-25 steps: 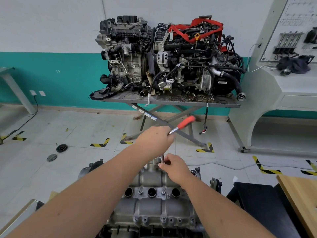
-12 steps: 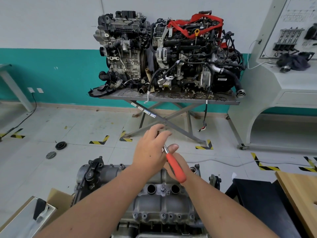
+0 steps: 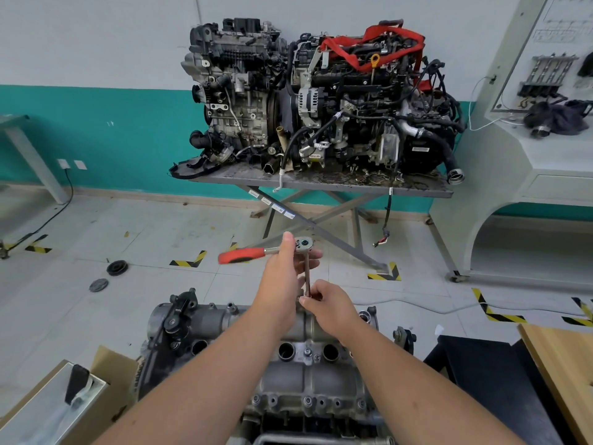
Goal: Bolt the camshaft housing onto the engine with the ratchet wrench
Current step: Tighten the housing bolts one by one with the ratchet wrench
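Fingers [image 3: 290, 252] of left hand [image 3: 282, 277] curled round the ratchet wrench [image 3: 303, 245] just behind its head; fingers [image 3: 309, 300] of right hand [image 3: 327, 308] pinching the foot of the extension bar [image 3: 307, 274], directly below the left-hand grip. Handle swung round since half a second ago: then red grip [image 3: 240, 254] pointing down and toward the wearer, now lying out to the left of the fingers, blurred with motion. Taken as one full sweep of a tightening stroke on a far-edge bolt; bolt itself hidden under the right hand, so seating not confirmed. Long axis of wrench handle near horizontal, red end leftward, head to the right above the bar. Extension bar upright, top in the head, foot at the far rim of the camshaft housing [image 3: 301, 377]. Housing beneath and nearer than the fingers, seated on the engine [image 3: 317, 425], long axis running left to right. Beyond the fingers, further engines on a table [image 3: 321, 183].
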{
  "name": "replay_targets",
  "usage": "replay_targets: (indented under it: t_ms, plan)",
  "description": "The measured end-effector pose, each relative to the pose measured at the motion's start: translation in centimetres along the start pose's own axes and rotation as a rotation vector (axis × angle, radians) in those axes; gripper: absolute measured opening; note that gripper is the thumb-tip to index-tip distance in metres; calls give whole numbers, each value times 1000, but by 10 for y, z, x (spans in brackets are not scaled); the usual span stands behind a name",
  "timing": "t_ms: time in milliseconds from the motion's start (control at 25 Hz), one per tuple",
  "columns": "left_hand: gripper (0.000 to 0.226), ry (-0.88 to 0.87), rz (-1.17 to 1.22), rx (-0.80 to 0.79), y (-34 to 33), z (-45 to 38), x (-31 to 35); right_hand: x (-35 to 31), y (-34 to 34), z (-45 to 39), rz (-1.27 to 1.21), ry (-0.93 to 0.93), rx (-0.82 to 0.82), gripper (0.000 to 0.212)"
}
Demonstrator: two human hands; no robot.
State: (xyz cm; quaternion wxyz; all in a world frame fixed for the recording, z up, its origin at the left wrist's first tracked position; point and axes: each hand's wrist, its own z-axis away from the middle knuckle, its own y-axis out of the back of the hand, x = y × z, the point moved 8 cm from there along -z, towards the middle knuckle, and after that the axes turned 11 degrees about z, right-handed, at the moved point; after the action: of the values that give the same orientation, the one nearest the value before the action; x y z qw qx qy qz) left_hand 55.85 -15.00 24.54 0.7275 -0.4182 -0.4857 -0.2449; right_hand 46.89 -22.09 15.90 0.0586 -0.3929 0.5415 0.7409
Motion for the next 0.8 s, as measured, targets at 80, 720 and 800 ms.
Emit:
replay_targets:
  t_ms: [80, 720, 800]
  plan:
    - [45, 84, -51, -3, 1, -5, 6, 0, 0, 0, -11, -4, -1, 27]
    - [22, -411, -1609, -335, -61, -9, 58, -1, -1, 0, -28, 17, -26, 17]
    - [24, -635, -1725, -361, -63, 2, 51, -1, 0, 2, -1, 16, -23, 18]
